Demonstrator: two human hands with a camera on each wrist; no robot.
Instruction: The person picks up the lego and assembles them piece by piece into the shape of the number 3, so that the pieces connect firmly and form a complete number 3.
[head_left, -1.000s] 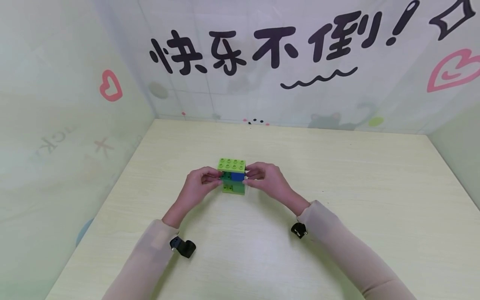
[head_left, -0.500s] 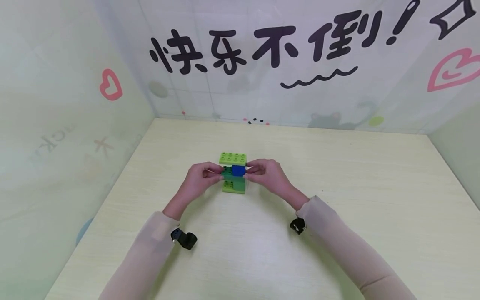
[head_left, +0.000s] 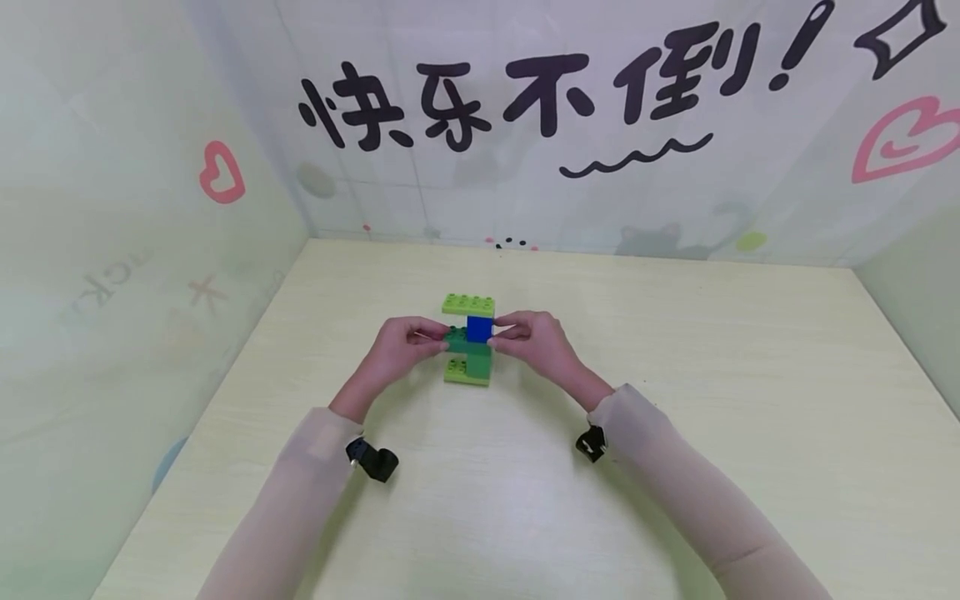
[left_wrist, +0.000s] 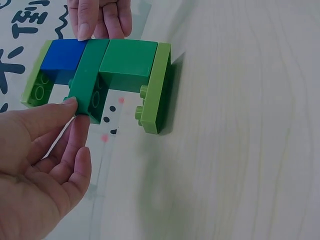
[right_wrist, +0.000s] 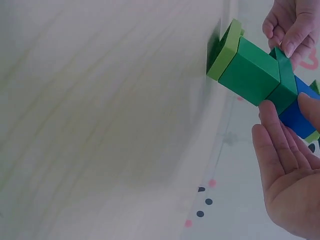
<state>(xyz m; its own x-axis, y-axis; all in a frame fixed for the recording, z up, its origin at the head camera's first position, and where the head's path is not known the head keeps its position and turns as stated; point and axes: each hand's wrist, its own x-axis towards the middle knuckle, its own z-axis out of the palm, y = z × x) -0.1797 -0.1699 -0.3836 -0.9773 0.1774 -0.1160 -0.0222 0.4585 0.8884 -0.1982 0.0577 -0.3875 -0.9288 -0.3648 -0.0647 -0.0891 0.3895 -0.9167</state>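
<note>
Several toy building bricks form one upright stack between my hands. From bottom to top run a lime-green brick (left_wrist: pixel 159 90), a green block (left_wrist: pixel 129 61), a longer dark green brick (head_left: pixel 456 343), a blue block (head_left: pixel 480 328) and another lime-green brick (head_left: pixel 468 305). The long bricks jut out to the left. My left hand (head_left: pixel 401 343) pinches the jutting end of the dark green brick between thumb and fingers. On the other side, my right hand (head_left: pixel 534 342) grips the stack around the blue block, thumb on its face, fingers behind. A shadow lies right beside the bottom brick.
The pale wooden table (head_left: pixel 525 500) extends around the stack. Behind it rises a printed back wall (head_left: pixel 495 192), with side walls at left and right. Each wrist wears a small black camera (head_left: pixel 372 460).
The top of the stack has swung away from me, so more of its front shows. Both hands have shifted slightly away with it, keeping their hold.
</note>
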